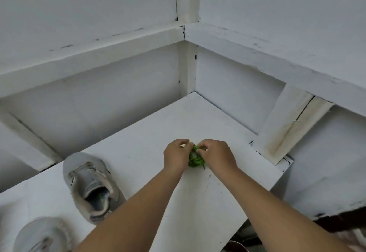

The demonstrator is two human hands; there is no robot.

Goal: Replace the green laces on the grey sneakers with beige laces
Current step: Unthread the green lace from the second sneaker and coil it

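Observation:
A coiled bundle of green laces (195, 158) lies on the white table (138, 152) between my two hands. My left hand (176, 156) pinches the bundle's upper left side, and my right hand (214, 155) pinches its upper right side with curled fingers. One grey sneaker (89, 186) stands on the table to the left, toe pointing away, with no lace visible in its eyelets. A second grey sneaker (42, 236) sits blurred at the bottom left corner. I see no beige laces.
White walls with wooden beams (89, 53) enclose the table at the back and right. A slanted brace (287, 125) leans near the table's right corner. The table's right edge drops to a dark floor (336, 224).

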